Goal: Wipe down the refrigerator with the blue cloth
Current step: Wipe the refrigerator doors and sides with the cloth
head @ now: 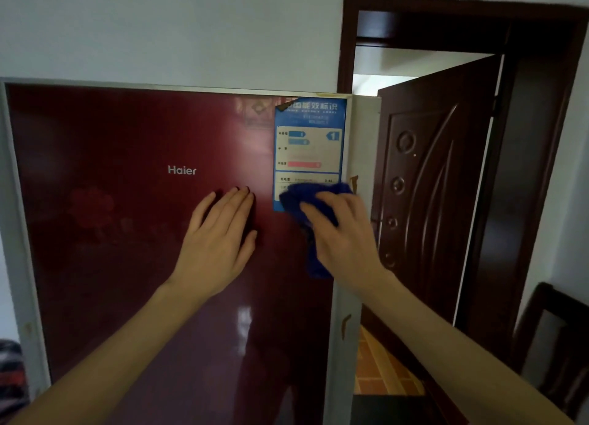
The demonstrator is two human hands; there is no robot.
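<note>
The refrigerator fills the left and middle of the head view, with a glossy dark red door and a silver brand name. My left hand lies flat on the door below that name, fingers straight. My right hand presses the blue cloth against the door's right side, over the bottom of a blue energy label. The fingers of my right hand look fairly straight over the cloth. Part of the cloth hangs down under my palm.
A dark brown wooden door stands open just right of the refrigerator's grey side. Its frame runs further right. A dark chair back is at the lower right. Orange floor tiles show through the gap.
</note>
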